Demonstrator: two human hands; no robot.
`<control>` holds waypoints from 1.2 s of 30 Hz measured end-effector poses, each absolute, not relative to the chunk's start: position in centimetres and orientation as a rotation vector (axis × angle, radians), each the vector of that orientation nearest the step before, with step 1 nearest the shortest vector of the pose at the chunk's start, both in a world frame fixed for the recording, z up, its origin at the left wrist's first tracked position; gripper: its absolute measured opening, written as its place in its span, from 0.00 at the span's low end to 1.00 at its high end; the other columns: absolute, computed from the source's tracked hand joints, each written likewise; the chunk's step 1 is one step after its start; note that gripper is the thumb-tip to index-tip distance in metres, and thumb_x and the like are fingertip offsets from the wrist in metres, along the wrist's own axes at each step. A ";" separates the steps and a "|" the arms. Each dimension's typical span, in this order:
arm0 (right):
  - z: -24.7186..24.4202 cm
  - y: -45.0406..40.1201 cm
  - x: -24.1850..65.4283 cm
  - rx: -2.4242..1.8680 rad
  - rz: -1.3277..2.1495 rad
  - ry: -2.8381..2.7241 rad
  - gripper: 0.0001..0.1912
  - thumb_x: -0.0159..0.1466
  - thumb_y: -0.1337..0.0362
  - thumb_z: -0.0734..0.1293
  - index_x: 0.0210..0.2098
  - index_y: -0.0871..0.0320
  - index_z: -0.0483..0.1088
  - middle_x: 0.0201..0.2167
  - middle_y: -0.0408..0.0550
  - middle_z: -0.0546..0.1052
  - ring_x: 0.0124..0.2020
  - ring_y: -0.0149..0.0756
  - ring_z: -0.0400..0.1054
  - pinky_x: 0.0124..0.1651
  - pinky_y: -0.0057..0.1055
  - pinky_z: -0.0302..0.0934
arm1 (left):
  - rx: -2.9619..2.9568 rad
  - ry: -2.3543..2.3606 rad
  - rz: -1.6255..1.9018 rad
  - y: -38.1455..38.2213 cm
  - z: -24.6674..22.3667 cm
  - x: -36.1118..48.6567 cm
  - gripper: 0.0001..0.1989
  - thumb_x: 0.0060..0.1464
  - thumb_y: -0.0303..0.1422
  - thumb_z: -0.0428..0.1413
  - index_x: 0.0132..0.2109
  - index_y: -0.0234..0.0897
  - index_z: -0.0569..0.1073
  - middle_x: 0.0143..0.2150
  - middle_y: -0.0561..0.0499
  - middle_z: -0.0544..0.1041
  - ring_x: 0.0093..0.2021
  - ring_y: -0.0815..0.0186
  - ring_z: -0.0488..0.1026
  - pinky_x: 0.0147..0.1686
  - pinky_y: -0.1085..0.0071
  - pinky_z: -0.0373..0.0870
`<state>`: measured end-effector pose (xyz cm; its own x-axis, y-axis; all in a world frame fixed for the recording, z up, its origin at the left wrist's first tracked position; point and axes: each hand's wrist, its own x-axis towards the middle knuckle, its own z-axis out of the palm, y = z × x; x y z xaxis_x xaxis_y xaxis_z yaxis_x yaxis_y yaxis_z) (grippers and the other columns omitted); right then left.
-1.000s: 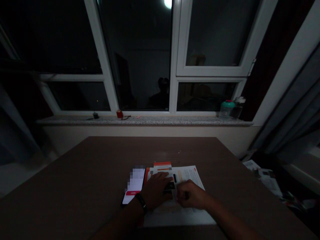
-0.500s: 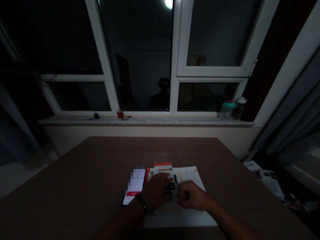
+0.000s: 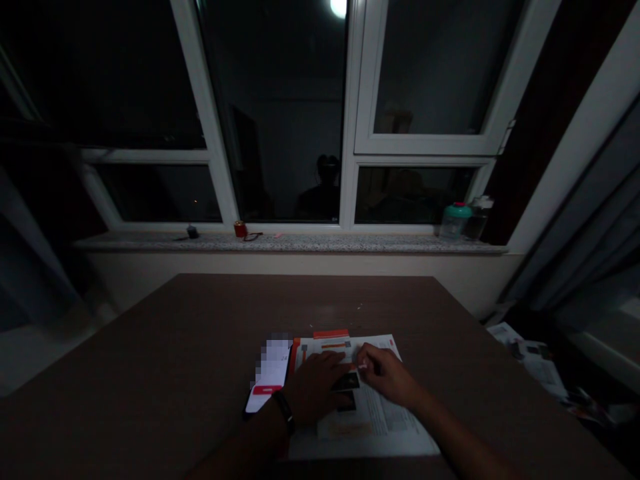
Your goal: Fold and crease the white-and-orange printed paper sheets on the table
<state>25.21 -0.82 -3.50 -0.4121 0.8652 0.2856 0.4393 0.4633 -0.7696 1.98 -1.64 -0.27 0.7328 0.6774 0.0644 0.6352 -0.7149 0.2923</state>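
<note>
My left hand [image 3: 320, 387] lies flat with fingers spread over a printed sheet [image 3: 395, 437] with text and dark pictures. A dark band circles that wrist. My right hand [image 3: 387, 375] is closed just to the right of the left fingertips, over the upper part of the sheet. A tiny pale bit shows at its pinched fingertips, too small to name. An orange strip [image 3: 331, 334] sticks out at the sheet's top edge. Left of the sheet is a phone [image 3: 275, 363] with a lit screen, partly pixelated, close to my left wrist.
The brown table [image 3: 210, 313] reaches to the wall under a window. On the stone sill [image 3: 320, 243] stand a small red container [image 3: 241, 229], a small dark bottle [image 3: 193, 231] and a teal-lidded jar [image 3: 455, 221]. Papers [image 3: 530, 353] lie beyond the table's right edge.
My right hand has moved up the sheet and slightly right, uncovering more print. The orange strip has shifted a little right and toward me. My left hand stays nearly in place.
</note>
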 end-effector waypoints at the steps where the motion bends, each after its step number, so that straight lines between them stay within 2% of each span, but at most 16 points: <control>1: -3.4 -0.7 25.2 -1.091 0.788 -2.041 0.07 0.56 0.73 0.62 0.33 0.57 0.68 0.23 0.37 0.66 0.25 0.28 0.60 0.29 0.22 0.52 | 2.683 1.035 0.239 -1.6 -0.2 2.0 0.30 0.56 0.43 0.60 0.63 0.46 0.62 0.65 0.45 0.63 0.63 0.51 0.59 0.59 0.51 0.57; 6: -2.7 0.1 25.0 -1.146 0.773 -2.157 0.10 0.53 0.75 0.62 0.31 0.57 0.70 0.24 0.38 0.69 0.27 0.29 0.63 0.30 0.23 0.52 | 2.651 1.047 0.220 -1.5 -0.2 1.9 0.32 0.54 0.41 0.62 0.63 0.50 0.61 0.65 0.47 0.62 0.64 0.51 0.58 0.59 0.50 0.56; 9: -1.9 0.7 24.7 -1.173 0.754 -2.251 0.08 0.53 0.74 0.63 0.30 0.57 0.70 0.25 0.39 0.71 0.28 0.30 0.65 0.31 0.23 0.53 | 2.610 1.066 0.250 -1.3 -0.5 1.9 0.31 0.54 0.39 0.62 0.63 0.51 0.62 0.66 0.48 0.62 0.64 0.51 0.58 0.59 0.50 0.56; 12: -1.5 1.2 24.2 -1.277 0.718 -2.250 0.05 0.54 0.71 0.65 0.31 0.57 0.70 0.26 0.40 0.72 0.29 0.31 0.66 0.30 0.23 0.52 | 2.592 1.013 0.264 -1.2 -0.7 1.9 0.32 0.53 0.36 0.63 0.63 0.53 0.61 0.66 0.49 0.60 0.65 0.52 0.57 0.60 0.51 0.56; 15: -2.1 1.1 23.9 -1.390 0.653 -2.162 0.09 0.53 0.70 0.68 0.34 0.56 0.69 0.30 0.41 0.74 0.32 0.33 0.68 0.33 0.23 0.54 | 2.569 0.990 0.271 -1.2 -0.3 1.9 0.33 0.53 0.33 0.62 0.64 0.52 0.60 0.67 0.49 0.59 0.65 0.53 0.56 0.61 0.52 0.55; 21: -2.6 0.2 23.9 -1.425 0.635 -2.120 0.06 0.57 0.67 0.68 0.33 0.55 0.66 0.31 0.41 0.75 0.33 0.34 0.69 0.35 0.24 0.54 | 2.584 1.050 0.257 -1.5 1.1 2.1 0.21 0.57 0.33 0.59 0.57 0.48 0.68 0.65 0.49 0.62 0.64 0.52 0.58 0.60 0.51 0.57; 23: -2.4 0.1 23.9 -1.442 0.628 -2.121 0.06 0.57 0.67 0.68 0.33 0.55 0.66 0.31 0.41 0.75 0.33 0.34 0.69 0.34 0.24 0.54 | 2.596 1.133 0.325 -1.5 1.1 2.1 0.19 0.57 0.33 0.58 0.55 0.45 0.69 0.63 0.48 0.65 0.61 0.52 0.61 0.58 0.50 0.60; 26: -2.2 0.2 23.8 -1.473 0.634 -2.122 0.06 0.57 0.68 0.68 0.33 0.55 0.67 0.30 0.41 0.75 0.33 0.34 0.69 0.34 0.24 0.54 | 2.582 1.225 0.415 -1.4 0.6 2.0 0.19 0.57 0.32 0.57 0.56 0.43 0.68 0.61 0.46 0.67 0.59 0.53 0.64 0.57 0.51 0.62; 31: -2.3 0.4 23.7 -1.474 0.613 -2.136 0.05 0.57 0.66 0.69 0.32 0.55 0.67 0.30 0.41 0.75 0.31 0.33 0.69 0.33 0.24 0.53 | 2.540 1.285 0.548 -1.1 -0.7 1.7 0.20 0.62 0.33 0.52 0.60 0.42 0.63 0.63 0.45 0.64 0.62 0.56 0.60 0.59 0.54 0.60; 36: -2.4 0.4 23.8 -1.470 0.607 -2.121 0.06 0.57 0.65 0.69 0.32 0.54 0.68 0.30 0.40 0.75 0.31 0.33 0.69 0.33 0.24 0.53 | 2.494 1.291 0.607 -0.9 -1.1 1.8 0.23 0.61 0.31 0.50 0.62 0.42 0.59 0.63 0.46 0.63 0.63 0.58 0.59 0.61 0.55 0.58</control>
